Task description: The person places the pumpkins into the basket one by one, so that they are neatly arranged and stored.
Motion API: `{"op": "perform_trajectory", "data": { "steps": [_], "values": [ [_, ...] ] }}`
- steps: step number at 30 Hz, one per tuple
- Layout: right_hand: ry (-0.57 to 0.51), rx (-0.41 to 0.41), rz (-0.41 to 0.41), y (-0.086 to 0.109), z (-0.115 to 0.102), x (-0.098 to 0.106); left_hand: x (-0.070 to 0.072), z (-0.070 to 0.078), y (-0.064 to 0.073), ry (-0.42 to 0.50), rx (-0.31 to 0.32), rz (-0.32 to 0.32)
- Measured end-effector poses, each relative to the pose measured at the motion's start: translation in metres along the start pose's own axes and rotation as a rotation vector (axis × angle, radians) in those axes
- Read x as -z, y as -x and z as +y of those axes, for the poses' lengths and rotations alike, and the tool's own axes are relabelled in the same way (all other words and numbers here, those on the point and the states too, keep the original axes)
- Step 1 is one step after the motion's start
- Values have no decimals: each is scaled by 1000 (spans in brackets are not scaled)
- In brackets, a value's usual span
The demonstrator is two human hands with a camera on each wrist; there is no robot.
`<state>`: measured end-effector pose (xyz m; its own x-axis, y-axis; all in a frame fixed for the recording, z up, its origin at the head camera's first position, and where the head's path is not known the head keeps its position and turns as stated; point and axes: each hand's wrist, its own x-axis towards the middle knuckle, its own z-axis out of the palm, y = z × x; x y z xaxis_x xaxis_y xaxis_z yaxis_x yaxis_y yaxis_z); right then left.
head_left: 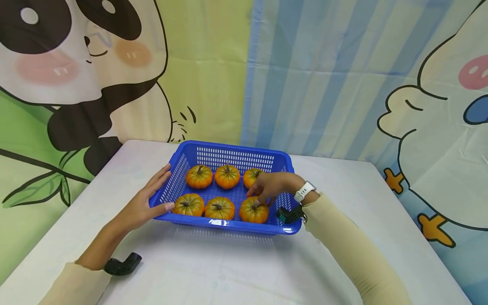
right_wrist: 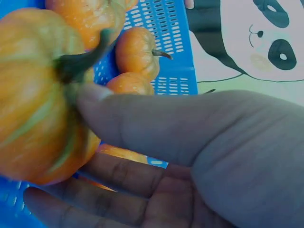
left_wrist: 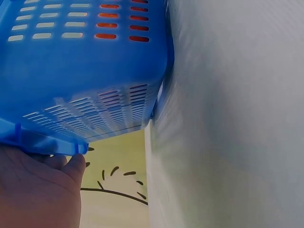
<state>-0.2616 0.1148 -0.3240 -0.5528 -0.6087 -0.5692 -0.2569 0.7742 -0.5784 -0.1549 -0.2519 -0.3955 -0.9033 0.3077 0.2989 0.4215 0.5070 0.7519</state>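
Observation:
A blue plastic basket [head_left: 232,225] holds several small orange pumpkins in two rows. My left hand [head_left: 146,203] lies along the basket's left rim, its fingers stretched out and its thumb near the front left corner. The left wrist view shows that hand [left_wrist: 45,185] against the underside of the rim. My right hand [head_left: 272,186] reaches into the basket and holds the front right pumpkin [head_left: 253,214]. In the right wrist view, the thumb presses beside the stem of this pumpkin [right_wrist: 38,104], with the other fingers at its side. Behind the hand, the back right pumpkin [head_left: 250,176] is partly hidden.
The basket stands on a white table [head_left: 213,271] towards its back edge. A curtain [head_left: 305,76] with a panda and other cartoon figures hangs behind and beside it. Other pumpkins, such as the front middle pumpkin [head_left: 220,208], sit close to the right hand's pumpkin.

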Motion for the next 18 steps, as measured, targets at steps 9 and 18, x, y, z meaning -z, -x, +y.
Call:
{"op": "perform_trajectory", "data": {
  "steps": [9, 18],
  "values": [
    [-118, 50, -22, 3, 12, 6, -1, 0, -1, -3, 7, 2],
    [-234, 174, -60, 7, 21, 10, 0, 1, 0, -12, 9, 5]
  ]
}}
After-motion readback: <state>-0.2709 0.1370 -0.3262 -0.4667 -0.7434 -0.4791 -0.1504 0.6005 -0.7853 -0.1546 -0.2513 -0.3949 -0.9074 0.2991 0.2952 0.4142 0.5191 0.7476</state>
